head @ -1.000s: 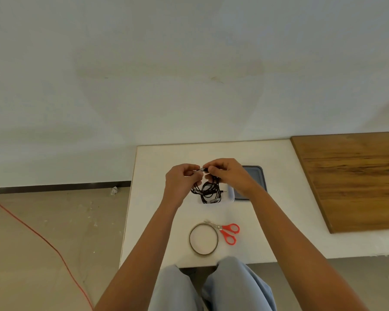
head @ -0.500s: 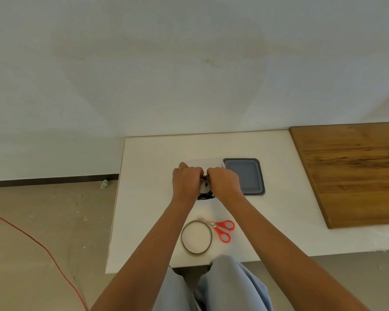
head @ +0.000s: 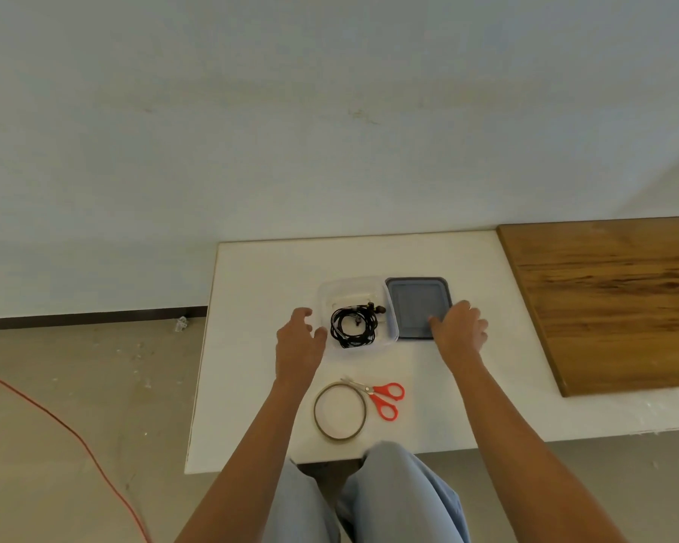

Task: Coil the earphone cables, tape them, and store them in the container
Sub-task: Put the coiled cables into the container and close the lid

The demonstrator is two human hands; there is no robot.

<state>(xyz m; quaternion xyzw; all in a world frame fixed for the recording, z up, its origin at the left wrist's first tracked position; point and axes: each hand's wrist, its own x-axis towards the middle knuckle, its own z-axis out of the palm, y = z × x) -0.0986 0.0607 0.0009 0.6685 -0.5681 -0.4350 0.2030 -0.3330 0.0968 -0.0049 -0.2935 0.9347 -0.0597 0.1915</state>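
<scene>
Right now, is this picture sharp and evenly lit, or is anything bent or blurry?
Head view: light soft and even, hardly any shadow under the left hand or right hand, no glare on the table. Wide lens stretches the arms, splays the table's sides. Cable in the container is sharp.

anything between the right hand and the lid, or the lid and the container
Nothing visible. The right hand is over the near corner of the grey lid, which lies flat right beside the clear container. The coiled black earphones lie inside.
</scene>
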